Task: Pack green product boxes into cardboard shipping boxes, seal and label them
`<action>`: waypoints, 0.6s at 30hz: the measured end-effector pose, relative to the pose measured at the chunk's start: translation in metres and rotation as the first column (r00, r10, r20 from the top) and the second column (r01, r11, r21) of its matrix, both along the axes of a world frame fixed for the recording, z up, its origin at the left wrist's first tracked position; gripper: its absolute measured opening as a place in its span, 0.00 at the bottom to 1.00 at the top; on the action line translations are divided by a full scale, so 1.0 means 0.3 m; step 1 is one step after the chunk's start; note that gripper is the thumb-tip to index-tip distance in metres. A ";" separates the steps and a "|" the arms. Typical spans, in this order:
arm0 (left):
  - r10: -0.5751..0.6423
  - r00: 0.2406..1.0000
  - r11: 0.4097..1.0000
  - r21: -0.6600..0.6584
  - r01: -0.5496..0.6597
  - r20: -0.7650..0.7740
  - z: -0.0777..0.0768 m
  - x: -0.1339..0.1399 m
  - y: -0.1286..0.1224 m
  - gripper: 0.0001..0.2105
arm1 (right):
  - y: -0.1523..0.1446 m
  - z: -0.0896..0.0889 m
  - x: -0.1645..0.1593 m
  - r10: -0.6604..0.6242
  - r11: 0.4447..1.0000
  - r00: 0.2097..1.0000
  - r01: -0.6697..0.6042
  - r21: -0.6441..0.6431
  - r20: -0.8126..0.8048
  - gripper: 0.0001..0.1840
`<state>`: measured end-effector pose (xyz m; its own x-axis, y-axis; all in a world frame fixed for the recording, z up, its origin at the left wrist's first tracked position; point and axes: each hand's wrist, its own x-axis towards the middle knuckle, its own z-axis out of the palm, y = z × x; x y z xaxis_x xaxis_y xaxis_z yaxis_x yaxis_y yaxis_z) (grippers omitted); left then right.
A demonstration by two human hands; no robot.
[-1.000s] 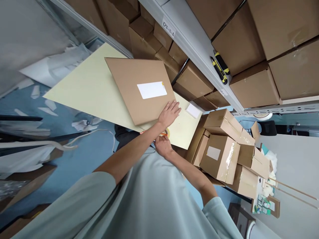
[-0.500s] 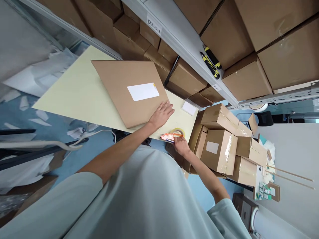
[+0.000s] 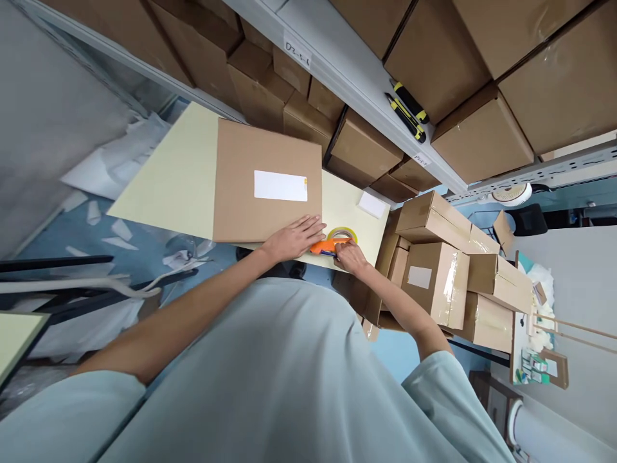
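Observation:
A flat brown cardboard box rests on the pale yellow tabletop, its white label facing up. My left hand lies flat on the box's near right corner, fingers stretched out. Beside it, at the table's front edge, my right hand is wrapped round an orange tape dispenser. A roll with a yellow rim shows just behind the dispenser; whether it sits in the dispenser I cannot tell.
A white pad lies at the table's right end. Two yellow-and-black box cutters sit on the shelf above. Cardboard boxes fill the shelves, and more boxes are stacked to the right. White scraps lie on the floor at left.
The box has turned so that its edges run nearly square to my view. My left hand has moved nearer to me along with it. The dispenser has tipped while still in my right hand.

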<state>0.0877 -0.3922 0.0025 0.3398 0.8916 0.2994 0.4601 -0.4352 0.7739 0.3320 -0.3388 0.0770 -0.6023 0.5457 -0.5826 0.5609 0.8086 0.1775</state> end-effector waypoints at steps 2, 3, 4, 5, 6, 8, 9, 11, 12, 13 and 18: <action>-0.013 1.000 1.000 -0.015 0.012 -0.028 -0.002 -0.022 -0.014 0.23 | -0.019 -0.017 -0.026 -0.006 1.000 1.000 0.007 -0.008 0.010 0.21; -0.013 0.999 1.000 -0.017 0.012 -0.029 -0.002 -0.029 -0.018 0.22 | -0.031 -0.026 -0.037 -0.012 1.000 1.000 0.012 -0.010 0.014 0.23; -0.011 1.000 1.000 -0.015 0.011 -0.022 -0.002 -0.034 -0.020 0.22 | -0.045 -0.036 -0.046 -0.017 1.000 1.000 0.017 -0.011 0.015 0.25; -0.009 1.000 1.000 -0.012 0.009 -0.011 -0.003 -0.038 -0.022 0.21 | -0.059 -0.047 -0.055 -0.021 1.000 1.000 0.021 -0.013 0.014 0.25; -0.006 1.000 1.000 -0.009 0.006 0.000 -0.003 -0.040 -0.022 0.21 | -0.072 -0.058 -0.062 -0.024 1.000 1.000 0.024 -0.015 0.011 0.23; 0.002 1.000 1.000 -0.014 -0.001 0.009 -0.004 -0.041 -0.024 0.20 | -0.091 -0.080 -0.076 -0.034 0.999 0.999 0.035 -0.017 0.005 0.18; 0.002 1.000 1.000 -0.020 -0.002 0.002 -0.005 -0.042 -0.025 0.20 | -0.095 -0.091 -0.080 -0.043 0.999 0.999 0.043 -0.018 0.004 0.17; -0.002 1.000 0.999 -0.033 0.002 -0.021 -0.008 -0.045 -0.028 0.21 | -0.090 -0.108 -0.085 -0.068 0.998 0.998 0.068 -0.014 0.007 0.19; -0.006 1.000 0.999 -0.035 0.005 -0.030 -0.009 -0.047 -0.029 0.21 | -0.083 -0.114 -0.084 -0.080 0.997 0.997 0.081 -0.012 0.009 0.21; -0.010 0.999 0.999 -0.035 0.009 -0.033 -0.011 -0.050 -0.030 0.21 | -0.075 -0.118 -0.082 -0.091 0.996 0.996 0.091 -0.010 0.012 0.24; -0.021 1.000 0.999 -0.028 0.021 -0.016 -0.015 -0.058 -0.029 0.20 | -0.066 -0.110 -0.045 -0.071 0.997 0.997 0.071 -0.039 -0.001 0.32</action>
<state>0.0702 -0.4009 -0.0021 0.3632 0.8921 0.2690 0.4637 -0.4234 0.7782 0.3185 -0.3586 0.0441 -0.5646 0.5643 -0.6024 0.6175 0.7730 0.1453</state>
